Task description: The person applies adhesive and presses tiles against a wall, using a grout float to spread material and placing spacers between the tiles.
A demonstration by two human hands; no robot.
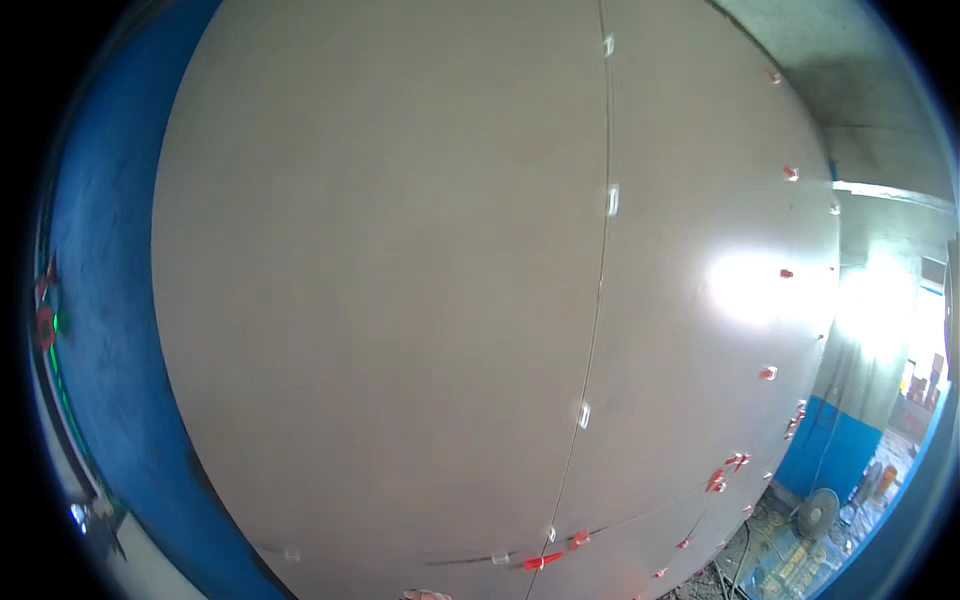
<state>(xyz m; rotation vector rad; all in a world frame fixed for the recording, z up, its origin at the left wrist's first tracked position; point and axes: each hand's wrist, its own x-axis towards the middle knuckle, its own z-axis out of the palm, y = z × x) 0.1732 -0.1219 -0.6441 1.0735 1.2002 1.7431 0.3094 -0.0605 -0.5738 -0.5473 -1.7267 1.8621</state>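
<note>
Probably levelling big tile (380, 280), next likely needing red wedge (543, 561) pushed into white clip (501, 559) just left; barely glimpsing left hand (427, 595) maybe, not managing to tell finger spread or grip

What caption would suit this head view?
Glossy grey-beige wall panels with small white rectangular clips and red wedge-shaped pieces along seams.

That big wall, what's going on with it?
A person is facing a wall of large, smooth grey-brown panels. White clips sit along the upright seam, and red pieces sit lower down and farther right. Just a sliver of what looks like a hand shows at the bottom edge, so I can't tell which hand or what it's holding, if anything.
</note>
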